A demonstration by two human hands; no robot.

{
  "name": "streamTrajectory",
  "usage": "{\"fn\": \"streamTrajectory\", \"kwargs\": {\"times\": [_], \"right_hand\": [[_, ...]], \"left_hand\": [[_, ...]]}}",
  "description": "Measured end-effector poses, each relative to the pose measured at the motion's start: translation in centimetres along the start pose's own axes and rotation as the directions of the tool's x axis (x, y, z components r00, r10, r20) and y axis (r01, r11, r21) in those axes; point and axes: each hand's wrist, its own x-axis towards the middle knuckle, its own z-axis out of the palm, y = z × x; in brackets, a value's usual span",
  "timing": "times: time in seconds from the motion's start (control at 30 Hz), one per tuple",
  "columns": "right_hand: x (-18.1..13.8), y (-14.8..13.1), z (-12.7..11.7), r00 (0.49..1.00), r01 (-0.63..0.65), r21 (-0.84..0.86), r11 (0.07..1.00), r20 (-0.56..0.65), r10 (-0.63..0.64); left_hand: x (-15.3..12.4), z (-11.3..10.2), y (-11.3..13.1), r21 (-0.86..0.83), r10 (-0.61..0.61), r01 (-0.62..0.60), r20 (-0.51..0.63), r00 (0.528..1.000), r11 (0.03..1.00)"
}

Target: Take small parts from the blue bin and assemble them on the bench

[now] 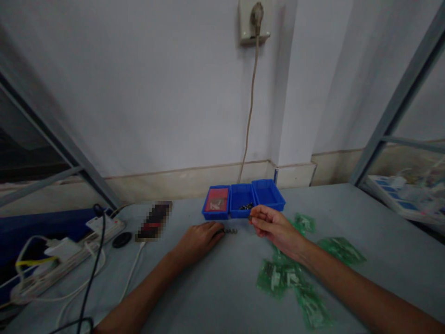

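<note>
My left hand (pixel 203 236) rests low on the grey table, its fingers closed on one end of a short row of small metal parts (pixel 230 230). The other end of the row sticks out to the right of the fingertips. Over the table, to the right, my right hand (pixel 273 226) is closed in a pinch on a small dark piece (pixel 250 217), too small to name. Just beyond it stands a blue bin (pixel 242 215) with some small dark metal parts in it.
Left of that bin is a blue bin (pixel 216 215) with a red sheet; another blue bin (pixel 269 192) is on the right. Green plastic bags (pixel 273 278) lie around my right forearm. A phone (pixel 155 220), cables and a power strip (pixel 66 260) are at the left.
</note>
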Motion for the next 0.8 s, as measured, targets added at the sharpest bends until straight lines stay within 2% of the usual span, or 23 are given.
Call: {"fn": "streamTrajectory", "kwargs": {"times": [0.4,0.53,0.67,0.8], "right_hand": [[0.5,0.5,-0.3,0.993,-0.098,0.246,0.964,-0.039,0.11],[0.5,0.4,-0.4,0.99,-0.107,0.248,0.963,-0.061,0.126],[0.6,0.6,-0.4,0.983,-0.012,0.114,0.993,-0.181,0.033],[0.8,0.9,-0.7,0.959,0.105,-0.222,0.969,-0.235,-0.158]], "left_hand": [[-0.1,0.1,-0.2,0.031,-0.002,0.002,0.012,1.0,1.0],[-0.1,0.1,-0.1,0.028,-0.004,0.004,0.002,1.0,1.0],[-0.1,-0.2,0.1,0.015,-0.005,0.005,0.003,1.0,1.0],[0.0,-0.2,0.1,0.026,-0.006,0.006,0.004,1.0,1.0]]}}
